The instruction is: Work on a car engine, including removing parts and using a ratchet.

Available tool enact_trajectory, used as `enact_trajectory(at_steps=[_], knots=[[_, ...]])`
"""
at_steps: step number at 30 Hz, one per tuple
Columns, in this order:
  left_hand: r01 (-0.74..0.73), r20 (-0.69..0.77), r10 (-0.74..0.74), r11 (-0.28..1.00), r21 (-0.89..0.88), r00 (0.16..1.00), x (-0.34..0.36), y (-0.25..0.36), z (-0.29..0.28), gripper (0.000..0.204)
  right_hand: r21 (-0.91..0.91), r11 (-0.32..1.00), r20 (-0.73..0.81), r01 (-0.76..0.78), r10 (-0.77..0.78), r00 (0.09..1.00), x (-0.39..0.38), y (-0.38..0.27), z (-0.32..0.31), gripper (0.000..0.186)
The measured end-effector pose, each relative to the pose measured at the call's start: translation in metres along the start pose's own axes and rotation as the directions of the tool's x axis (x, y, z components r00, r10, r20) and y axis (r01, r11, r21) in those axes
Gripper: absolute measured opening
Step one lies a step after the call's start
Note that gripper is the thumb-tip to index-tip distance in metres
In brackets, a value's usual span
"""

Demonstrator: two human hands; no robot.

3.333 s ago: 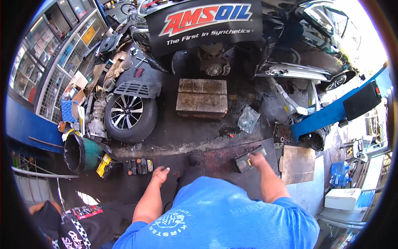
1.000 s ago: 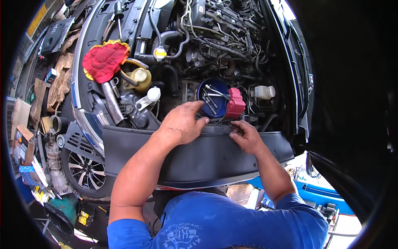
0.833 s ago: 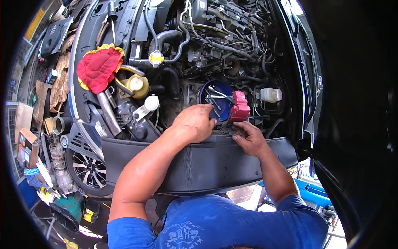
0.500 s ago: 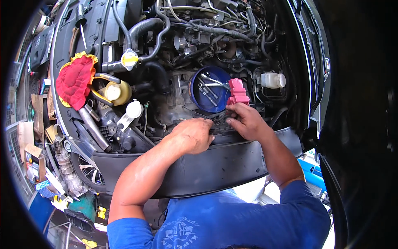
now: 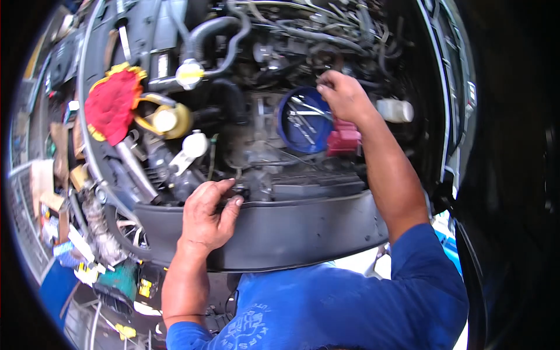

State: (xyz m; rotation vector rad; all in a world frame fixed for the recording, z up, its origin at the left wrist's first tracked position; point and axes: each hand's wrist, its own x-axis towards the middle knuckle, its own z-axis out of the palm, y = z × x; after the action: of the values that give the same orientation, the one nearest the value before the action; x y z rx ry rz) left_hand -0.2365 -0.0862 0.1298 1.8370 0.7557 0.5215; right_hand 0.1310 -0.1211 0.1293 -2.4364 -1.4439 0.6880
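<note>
My left hand [image 5: 209,214] rests on the top edge of the black bumper panel [image 5: 291,232], thumb apart from the fingers and nothing in its grip. Further in, my right hand [image 5: 348,99] is over the engine bay, just past the right rim of a round blue tray [image 5: 282,123]. Its fingers are curled to the thumb; blur hides whatever they may hold. Several wrenches and sockets [image 5: 304,113] lie in the tray. A pink-red block-shaped piece [image 5: 344,140] sits against the tray's right side, partly under my right wrist.
To the left lie a red cloth with yellow edges [image 5: 111,104] and a yellowish capped reservoir [image 5: 178,121]. A white-capped filler neck [image 5: 192,147] stands nearer me. A white reservoir [image 5: 395,111] is at the right. Hoses [image 5: 219,29] cross the far engine bay.
My hands have parted. The left moved left to the bumper panel's edge and opened; the right left the front edge and reached farther in, above the pink-red piece. The view shifted slightly.
</note>
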Motion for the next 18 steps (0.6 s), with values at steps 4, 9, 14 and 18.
enact_trajectory(at_steps=[4,9,14,18], knots=[[-0.065,-0.203,0.068,0.998,0.020,0.977,-0.018,-0.012,-0.022,0.024,-0.011,0.997,0.121,0.075,-0.073,0.990,-0.005,-0.019,0.028,0.021],[0.047,-0.439,0.019,0.989,0.139,0.898,-0.024,-0.034,-0.053,0.015,0.041,0.986,0.183,0.161,-0.166,0.969,-0.029,-0.038,0.049,0.022],[0.327,-0.525,0.063,0.718,0.615,0.849,0.006,-0.066,-0.100,0.048,0.102,0.985,0.253,0.139,-0.161,0.954,-0.053,-0.048,0.052,0.027],[0.539,-0.432,-0.322,0.495,0.682,0.843,0.037,-0.062,-0.114,0.076,0.086,0.970,0.235,0.229,-0.243,0.941,-0.066,-0.046,0.038,0.028]])
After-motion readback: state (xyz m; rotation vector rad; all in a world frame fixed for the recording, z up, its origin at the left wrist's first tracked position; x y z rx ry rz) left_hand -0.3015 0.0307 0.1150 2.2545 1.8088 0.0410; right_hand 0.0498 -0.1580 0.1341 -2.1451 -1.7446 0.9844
